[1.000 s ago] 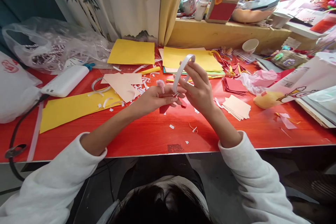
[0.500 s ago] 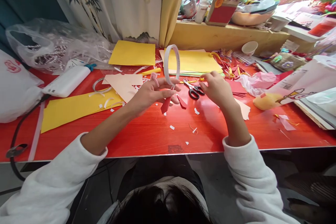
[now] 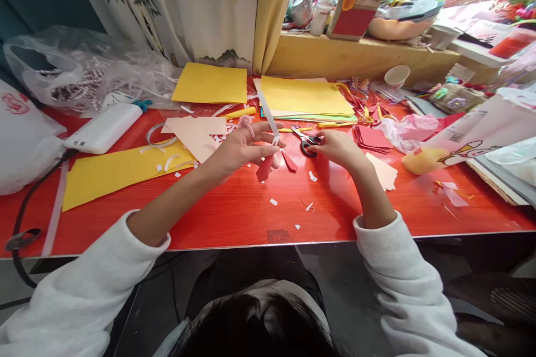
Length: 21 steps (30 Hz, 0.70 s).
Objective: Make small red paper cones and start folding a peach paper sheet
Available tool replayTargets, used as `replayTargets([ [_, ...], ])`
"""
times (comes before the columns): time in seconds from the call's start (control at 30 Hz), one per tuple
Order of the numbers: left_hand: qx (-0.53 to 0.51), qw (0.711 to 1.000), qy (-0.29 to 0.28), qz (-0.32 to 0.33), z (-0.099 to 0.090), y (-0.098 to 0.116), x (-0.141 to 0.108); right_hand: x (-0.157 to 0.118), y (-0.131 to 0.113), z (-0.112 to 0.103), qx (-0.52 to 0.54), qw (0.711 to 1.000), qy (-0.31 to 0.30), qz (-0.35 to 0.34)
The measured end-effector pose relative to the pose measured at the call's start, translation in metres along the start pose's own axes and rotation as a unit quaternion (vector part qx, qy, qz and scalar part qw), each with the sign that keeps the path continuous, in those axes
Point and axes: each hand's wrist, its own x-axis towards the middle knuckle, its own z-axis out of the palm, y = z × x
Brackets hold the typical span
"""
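My left hand [image 3: 250, 144] is closed, its thumb and fingers pinching a folded red paper piece [image 3: 264, 169] with pointed ends. A roll of white tape [image 3: 268, 111], seen nearly edge-on, stands up from the same fingers. A second red paper point [image 3: 290, 162] hangs just right of the fingertips; whether it is joined to the first is hidden. My right hand [image 3: 335, 148] has its fingers and thumb closed around the black handles of the scissors [image 3: 307, 148], which lie on the red table [image 3: 251, 217] with blades pointing up and left.
Yellow paper sheets [image 3: 307, 95] lie at the back, and a yellow strip [image 3: 121, 173] at the left. Pale pink paper [image 3: 199, 134] is beside my left hand. Small red papers [image 3: 372, 139] are stacked at right. A white power bank [image 3: 104, 128] and a drink cup [image 3: 469, 128] flank the table.
My right hand has come down and left onto the scissors' handles. The tape roll in my left hand has turned from a wide ring to nearly edge-on.
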Motion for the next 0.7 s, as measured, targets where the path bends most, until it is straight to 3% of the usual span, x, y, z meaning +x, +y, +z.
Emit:
replayTargets([
  [0.3,0.021,1.000,0.003,-0.005,-0.003,0.001,0.001,0.002,0.000,-0.001,0.019,0.997,0.029,-0.063],
  [0.7,0.026,0.999,0.021,-0.021,-0.003,0.003,0.001,-0.002,0.003,-0.010,0.066,0.996,-0.022,-0.053],
])
